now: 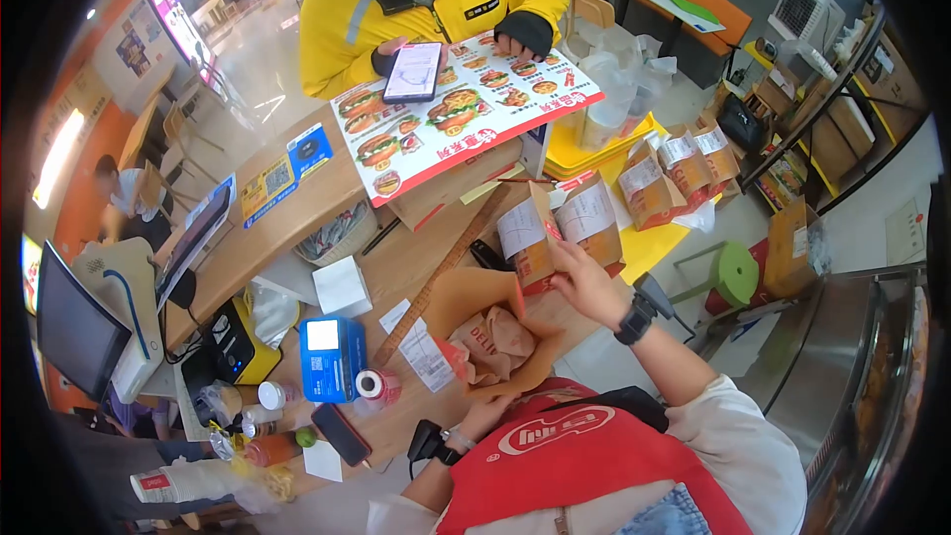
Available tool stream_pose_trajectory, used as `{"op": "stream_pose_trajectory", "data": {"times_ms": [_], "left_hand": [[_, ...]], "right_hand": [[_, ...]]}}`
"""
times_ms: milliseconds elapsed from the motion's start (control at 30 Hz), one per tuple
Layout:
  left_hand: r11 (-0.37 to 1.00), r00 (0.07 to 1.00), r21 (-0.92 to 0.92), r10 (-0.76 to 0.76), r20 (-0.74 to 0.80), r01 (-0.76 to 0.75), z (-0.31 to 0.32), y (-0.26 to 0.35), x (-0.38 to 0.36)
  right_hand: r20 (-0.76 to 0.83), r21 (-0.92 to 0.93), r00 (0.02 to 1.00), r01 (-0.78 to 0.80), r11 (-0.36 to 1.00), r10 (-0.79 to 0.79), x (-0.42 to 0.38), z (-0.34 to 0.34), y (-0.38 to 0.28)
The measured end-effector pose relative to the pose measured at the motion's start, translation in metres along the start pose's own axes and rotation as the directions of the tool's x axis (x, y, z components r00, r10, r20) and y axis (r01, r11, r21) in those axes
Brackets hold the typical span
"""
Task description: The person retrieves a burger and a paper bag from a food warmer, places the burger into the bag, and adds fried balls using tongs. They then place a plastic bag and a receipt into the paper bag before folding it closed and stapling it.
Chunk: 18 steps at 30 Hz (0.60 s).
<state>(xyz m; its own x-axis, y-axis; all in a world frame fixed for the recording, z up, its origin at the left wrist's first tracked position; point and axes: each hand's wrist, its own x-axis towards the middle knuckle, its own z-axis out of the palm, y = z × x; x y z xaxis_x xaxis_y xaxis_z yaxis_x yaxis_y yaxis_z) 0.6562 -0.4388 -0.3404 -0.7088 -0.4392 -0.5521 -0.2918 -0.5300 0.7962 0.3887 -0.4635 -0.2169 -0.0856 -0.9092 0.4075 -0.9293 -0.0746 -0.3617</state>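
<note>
Evidently, bag handling is in hand: left hand (485,416) at the open bag (471,299) by the counter's (401,272) near edge, right hand (586,284) at the labelled bags (586,213), neither grip clearly visible; the next move calls for a light, sure hold.

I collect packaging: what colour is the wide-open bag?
The bag is brown, seen in head view.

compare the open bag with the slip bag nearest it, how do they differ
The open bag gapes wide, with lettered paper showing inside; the slip bag shows no contents. The slip bag presents its front, which bears a white slip; the open bag shows mostly its inside. Both are brown paper.
</note>
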Motion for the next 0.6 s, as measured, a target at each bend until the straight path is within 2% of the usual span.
{"op": "stream_pose_trajectory", "data": {"times_ms": [33, 67, 100, 133, 200, 233, 267, 333, 367, 400, 433, 467, 533, 600], "left_hand": [[0.998, 0.998, 0.051, 0.031, 0.063, -0.034, -0.001, 0.000, 0.004], [0.998, 0.997, 0.048, 0.036, 0.074, -0.039, -0.001, 0.003, 0.004], [0.993, 0.995, 0.109, 0.042, 0.090, -0.052, 0.000, 0.008, 0.003], [0.983, 0.993, 0.169, 0.048, 0.109, -0.066, 0.001, 0.011, 0.004], [0.980, 0.984, 0.157, 0.101, 0.145, -0.123, 0.001, 0.010, 0.009], [0.975, 0.976, 0.147, 0.145, 0.163, -0.170, 0.001, 0.009, 0.012], [0.974, 0.973, 0.146, 0.146, 0.177, -0.173, 0.000, 0.007, 0.015], [0.988, 0.978, 0.144, 0.024, 0.209, -0.055, 0.000, 0.012, 0.018], [0.987, 0.975, 0.150, 0.022, 0.223, -0.056, 0.000, 0.014, 0.017], [0.982, 0.978, 0.188, -0.025, 0.205, -0.015, 0.004, 0.036, 0.006], [0.974, 0.980, 0.227, -0.070, 0.186, 0.026, 0.005, 0.048, 0.001], [0.972, 0.977, 0.234, -0.072, 0.201, 0.024, 0.004, 0.041, 0.006], [0.978, 0.982, 0.196, 0.029, 0.189, -0.067, 0.000, 0.029, 0.016], [0.977, 0.981, 0.195, 0.055, 0.186, -0.091, -0.001, 0.027, 0.018]], "right_hand": [[0.065, 0.215, 0.970, -0.245, 0.945, 0.236, 0.000, 0.012, 0.010], [0.172, 0.397, 0.882, -0.470, 0.788, 0.440, -0.002, 0.021, 0.022], [0.207, 0.463, 0.867, -0.495, 0.735, 0.453, 0.000, 0.019, 0.023], [0.200, 0.451, 0.866, -0.497, 0.741, 0.459, -0.001, 0.018, 0.021], [0.219, 0.396, 0.831, -0.554, 0.732, 0.511, -0.002, 0.015, 0.010], [0.118, 0.344, 0.851, -0.519, 0.783, 0.512, -0.001, 0.019, 0.004], [0.110, 0.336, 0.847, -0.524, 0.783, 0.520, 0.002, 0.022, 0.000], [0.026, 0.254, 0.814, -0.567, 0.783, 0.581, 0.006, 0.029, -0.002], [-0.088, 0.207, 0.815, -0.548, 0.811, 0.573, 0.004, 0.038, 0.007], [-0.098, 0.202, 0.808, -0.555, 0.807, 0.581, 0.002, 0.043, 0.012], [0.014, 0.429, 0.686, -0.661, 0.615, 0.727, 0.001, 0.044, 0.016], [0.163, 0.608, 0.554, -0.708, 0.359, 0.816, -0.002, 0.044, 0.020], [0.154, 0.646, 0.521, -0.696, 0.313, 0.840, -0.002, 0.042, 0.018], [0.152, 0.683, 0.492, -0.679, 0.269, 0.857, -0.002, 0.039, 0.017]]}}
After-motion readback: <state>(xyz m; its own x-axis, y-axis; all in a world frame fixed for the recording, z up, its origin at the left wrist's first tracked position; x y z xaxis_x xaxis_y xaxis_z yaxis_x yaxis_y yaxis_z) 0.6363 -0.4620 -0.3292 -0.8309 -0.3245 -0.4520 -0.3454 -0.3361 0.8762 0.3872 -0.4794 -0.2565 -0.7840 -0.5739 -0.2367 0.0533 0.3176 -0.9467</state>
